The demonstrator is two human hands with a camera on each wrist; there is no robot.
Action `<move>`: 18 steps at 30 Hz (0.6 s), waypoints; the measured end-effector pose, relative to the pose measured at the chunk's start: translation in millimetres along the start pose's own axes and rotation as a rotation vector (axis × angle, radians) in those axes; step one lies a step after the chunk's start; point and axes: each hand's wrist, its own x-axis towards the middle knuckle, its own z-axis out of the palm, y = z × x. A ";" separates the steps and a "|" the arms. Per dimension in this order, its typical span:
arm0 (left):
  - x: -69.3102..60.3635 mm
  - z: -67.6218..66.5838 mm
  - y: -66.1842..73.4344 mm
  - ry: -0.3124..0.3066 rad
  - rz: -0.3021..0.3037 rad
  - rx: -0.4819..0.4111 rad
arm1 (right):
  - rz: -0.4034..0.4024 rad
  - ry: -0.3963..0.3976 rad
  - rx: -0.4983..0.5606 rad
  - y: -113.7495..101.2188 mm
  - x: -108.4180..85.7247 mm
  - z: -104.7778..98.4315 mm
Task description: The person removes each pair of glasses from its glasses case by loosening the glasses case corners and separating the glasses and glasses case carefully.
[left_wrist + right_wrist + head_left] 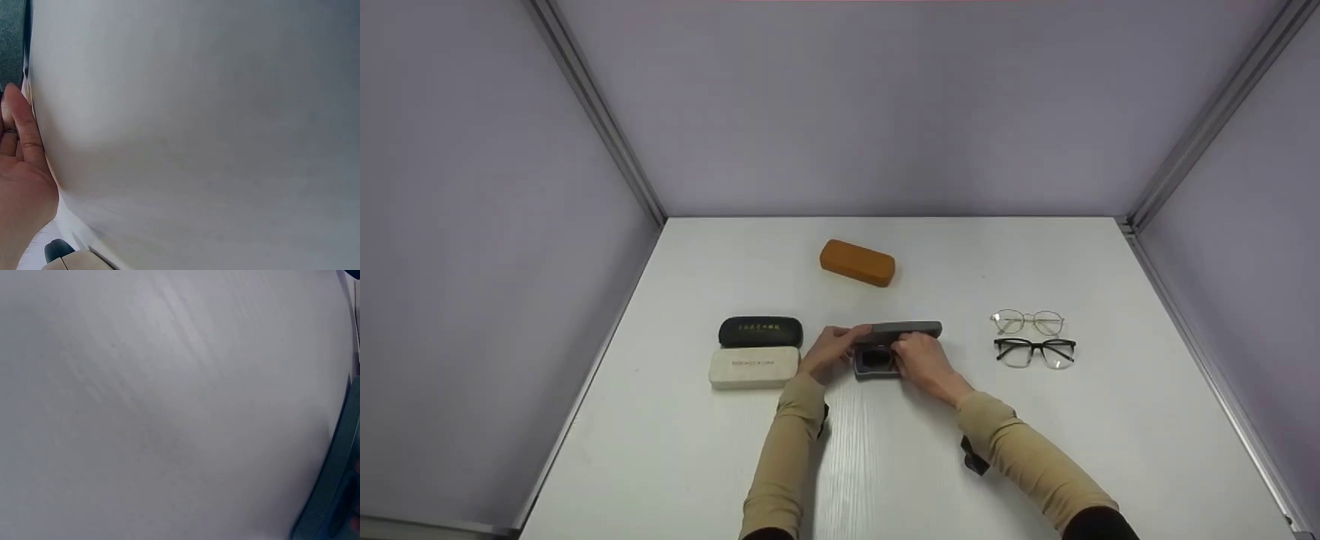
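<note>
A grey glasses case (877, 374) sits on the table with its lid (911, 328) raised at the back. My left hand (829, 351) holds the lid's left end, the thumb reaching along it in the left wrist view. Inside the case lies a pair of dark glasses (874, 358), only one lens showing clearly. My right hand (924, 363) reaches over the case's right part with curled fingers on the glasses; its fingertips are hidden from above. In the right wrist view the case edge (329, 484) shows at the right, with bits of fingers beside it.
Left of the hands, a black glasses case (760, 331) touches a cream one (754, 367). An orange-brown case (857, 262) lies farther back. To the right are thin-framed glasses (1027, 322) and black-framed glasses (1036, 352). Grey panels (885, 112) enclose the white table (720, 465).
</note>
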 end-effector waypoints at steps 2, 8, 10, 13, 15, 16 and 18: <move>-1.0 0.4 0.3 0.008 -0.002 0.006 | 0.003 0.005 0.019 0.1 -0.6 -0.6; -1.7 1.2 -0.3 0.014 -0.014 0.026 | 0.019 -0.002 0.070 0.2 -2.7 -2.3; -1.4 1.1 -0.3 0.007 -0.013 0.037 | 0.023 0.005 0.083 -0.1 -3.5 -2.8; -1.1 0.6 -0.1 0.000 -0.004 0.034 | 0.023 0.031 0.099 -1.0 -5.0 -4.8; -1.2 0.3 0.1 0.000 0.004 0.034 | 0.024 0.047 0.110 -1.8 -5.9 -6.6; -1.0 0.2 0.0 -0.002 0.009 0.034 | 0.022 0.055 0.110 -2.2 -6.5 -7.5; -1.1 -0.1 0.0 0.001 0.005 0.031 | 0.013 0.072 0.113 -3.2 -7.7 -9.8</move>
